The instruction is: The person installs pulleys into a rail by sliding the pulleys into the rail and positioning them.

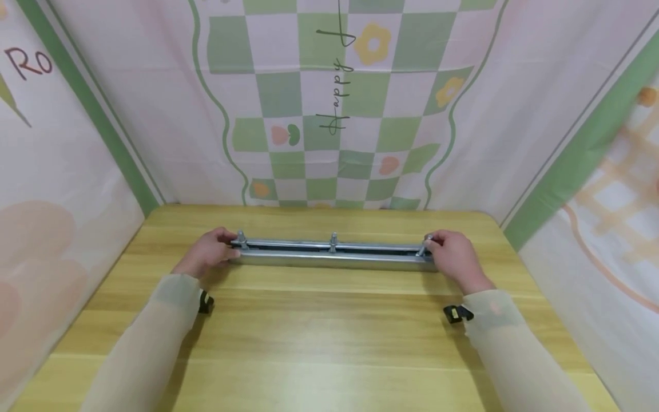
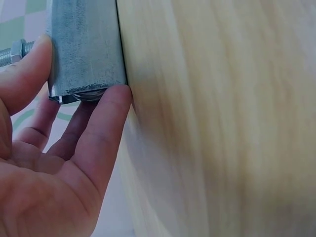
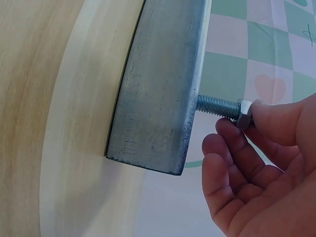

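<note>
A long grey metal channel rail (image 1: 334,261) lies across the far part of the table, its slot facing up. Three bolts stand in the slot: a left bolt (image 1: 241,239), a middle bolt (image 1: 333,241) and a right bolt (image 3: 217,105), which leans in the head view. My left hand (image 1: 208,252) grips the rail's left end, thumb at the upper edge and a finger at the lower corner. With thumb and fingertip, my right hand (image 1: 455,257) pinches the head of the right bolt; its other fingers curl below. The rail's inside is mostly hidden.
The wooden table (image 1: 319,332) stretches from the rail toward me. A patterned cloth (image 1: 340,103) hangs right behind its far edge, with more cloth along both sides. Small black devices (image 1: 457,313) sit at my wrists.
</note>
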Available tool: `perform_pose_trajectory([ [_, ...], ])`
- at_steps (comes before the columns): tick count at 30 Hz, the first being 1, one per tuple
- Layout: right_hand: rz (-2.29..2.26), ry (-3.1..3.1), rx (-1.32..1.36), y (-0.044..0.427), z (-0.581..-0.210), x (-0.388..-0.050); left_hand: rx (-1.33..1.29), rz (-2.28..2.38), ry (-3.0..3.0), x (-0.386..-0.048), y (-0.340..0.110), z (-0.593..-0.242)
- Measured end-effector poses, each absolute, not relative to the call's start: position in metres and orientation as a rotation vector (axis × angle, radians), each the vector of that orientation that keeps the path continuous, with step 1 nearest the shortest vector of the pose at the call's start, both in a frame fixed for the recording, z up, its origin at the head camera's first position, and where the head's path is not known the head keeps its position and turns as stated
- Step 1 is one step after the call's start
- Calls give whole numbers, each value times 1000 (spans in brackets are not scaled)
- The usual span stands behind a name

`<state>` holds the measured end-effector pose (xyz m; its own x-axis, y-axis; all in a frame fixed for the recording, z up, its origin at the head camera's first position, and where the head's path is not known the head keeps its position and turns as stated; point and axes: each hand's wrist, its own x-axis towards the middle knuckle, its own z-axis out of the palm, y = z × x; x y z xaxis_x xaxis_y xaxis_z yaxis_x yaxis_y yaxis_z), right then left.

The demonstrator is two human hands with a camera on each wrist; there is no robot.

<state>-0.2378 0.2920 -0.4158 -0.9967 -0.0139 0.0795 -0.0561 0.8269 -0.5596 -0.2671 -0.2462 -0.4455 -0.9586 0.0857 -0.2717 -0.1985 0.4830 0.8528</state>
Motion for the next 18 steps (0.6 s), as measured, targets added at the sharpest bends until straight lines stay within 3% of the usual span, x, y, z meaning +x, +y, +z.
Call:
perform_pose_trajectory([
  [18, 934, -2927, 77, 295, -427, -230, -132, 1457, 2506, -261, -244, -453],
])
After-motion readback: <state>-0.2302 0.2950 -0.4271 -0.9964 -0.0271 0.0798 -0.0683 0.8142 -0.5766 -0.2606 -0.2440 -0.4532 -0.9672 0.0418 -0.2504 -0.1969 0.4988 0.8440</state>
